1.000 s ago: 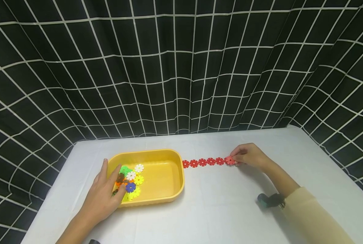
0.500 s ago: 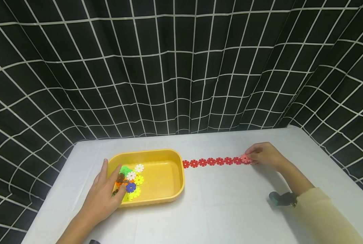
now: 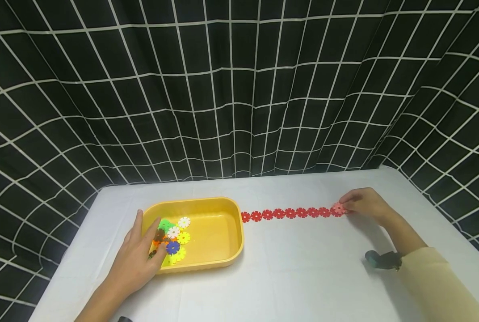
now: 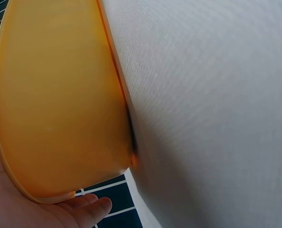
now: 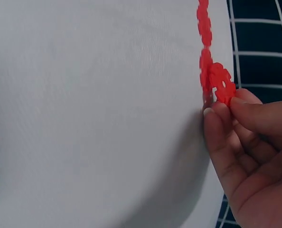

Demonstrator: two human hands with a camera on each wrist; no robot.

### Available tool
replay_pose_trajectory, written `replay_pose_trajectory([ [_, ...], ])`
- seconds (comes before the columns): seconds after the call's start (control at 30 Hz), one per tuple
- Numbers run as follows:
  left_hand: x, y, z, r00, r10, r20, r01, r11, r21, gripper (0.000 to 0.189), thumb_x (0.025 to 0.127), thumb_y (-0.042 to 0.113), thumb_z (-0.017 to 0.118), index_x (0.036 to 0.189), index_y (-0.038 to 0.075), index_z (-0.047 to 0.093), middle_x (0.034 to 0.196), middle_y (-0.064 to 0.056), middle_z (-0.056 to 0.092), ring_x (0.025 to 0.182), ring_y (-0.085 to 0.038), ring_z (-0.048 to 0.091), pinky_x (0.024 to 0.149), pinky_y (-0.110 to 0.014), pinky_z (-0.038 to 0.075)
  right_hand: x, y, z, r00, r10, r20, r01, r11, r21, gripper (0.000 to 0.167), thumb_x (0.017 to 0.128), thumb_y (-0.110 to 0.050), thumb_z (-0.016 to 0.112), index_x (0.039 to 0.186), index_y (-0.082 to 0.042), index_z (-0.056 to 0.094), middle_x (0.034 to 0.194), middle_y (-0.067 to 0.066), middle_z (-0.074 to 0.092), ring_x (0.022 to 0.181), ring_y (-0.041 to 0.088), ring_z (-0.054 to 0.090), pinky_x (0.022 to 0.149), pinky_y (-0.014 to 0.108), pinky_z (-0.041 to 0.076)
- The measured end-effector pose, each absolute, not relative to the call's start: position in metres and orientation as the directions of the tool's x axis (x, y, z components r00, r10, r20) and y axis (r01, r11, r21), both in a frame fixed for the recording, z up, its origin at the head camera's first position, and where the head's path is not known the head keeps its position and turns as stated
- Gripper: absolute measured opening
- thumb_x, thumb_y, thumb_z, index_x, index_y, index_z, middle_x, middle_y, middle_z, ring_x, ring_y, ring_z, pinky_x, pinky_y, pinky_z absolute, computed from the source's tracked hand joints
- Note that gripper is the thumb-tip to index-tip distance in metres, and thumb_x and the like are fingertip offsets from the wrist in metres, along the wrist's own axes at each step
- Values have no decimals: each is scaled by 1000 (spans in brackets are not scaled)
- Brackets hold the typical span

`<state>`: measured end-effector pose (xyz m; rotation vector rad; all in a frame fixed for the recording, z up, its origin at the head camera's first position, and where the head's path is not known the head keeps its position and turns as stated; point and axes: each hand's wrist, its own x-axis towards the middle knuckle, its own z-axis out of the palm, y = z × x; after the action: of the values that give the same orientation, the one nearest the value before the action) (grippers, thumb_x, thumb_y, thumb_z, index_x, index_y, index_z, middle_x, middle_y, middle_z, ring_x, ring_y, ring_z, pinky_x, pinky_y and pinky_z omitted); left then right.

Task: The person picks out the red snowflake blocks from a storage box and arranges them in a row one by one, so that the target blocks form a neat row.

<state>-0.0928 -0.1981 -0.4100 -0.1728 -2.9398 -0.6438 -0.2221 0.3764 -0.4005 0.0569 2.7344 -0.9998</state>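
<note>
My right hand (image 3: 362, 203) pinches a red notched plastic disc (image 5: 223, 84) between thumb and fingers. In the right wrist view this disc is tilted close beside the right part of a row of red discs (image 3: 278, 213). The row runs edge to edge along the white table, from the tray's right side to my right fingers, which hide what lies under them. My left hand (image 3: 135, 261) rests over the left end of the yellow tray (image 3: 219, 264), fingers spread. In the left wrist view, its fingers (image 4: 96, 211) lie along the tray's outer end.
Loose discs of mixed colours lie in the tray's left part, among them a blue disc (image 3: 173, 247), a white disc (image 3: 184, 222) and a yellow disc (image 3: 183, 237). A black curtain with a white grid (image 3: 239, 89) hangs behind the white table (image 3: 287, 277).
My right hand has moved right along the row with the red disc, and more of the row's discs show behind it. The left hand and tray stay still.
</note>
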Motion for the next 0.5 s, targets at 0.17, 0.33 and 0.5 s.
replay_pose_trajectory([
  [0.17,-92,-198,-410,-986,85,145,138,901,410,67,92,26,58,152,3,40,163,-29,3,139,-54,26,102,-75,29,-224,391,-402,-972,-29,-231,123,779,-614,23,94,-9,65,110,5,71,100,13,70,92,29,58,76,33,50],
  [0.33,-93,-199,-409,-987,82,142,134,903,409,68,92,26,59,153,3,39,163,-29,3,139,-54,25,103,-75,28,-224,399,-402,-971,-33,-239,124,782,-611,22,93,-8,65,109,6,71,98,11,71,95,30,56,79,36,47],
  [0.5,-93,-199,-410,-987,77,139,129,904,408,68,92,26,59,153,4,39,163,-29,4,139,-54,26,102,-75,29,-225,399,-401,-959,-12,-282,172,768,-617,22,93,-8,66,109,7,71,97,9,71,91,28,58,76,33,50],
])
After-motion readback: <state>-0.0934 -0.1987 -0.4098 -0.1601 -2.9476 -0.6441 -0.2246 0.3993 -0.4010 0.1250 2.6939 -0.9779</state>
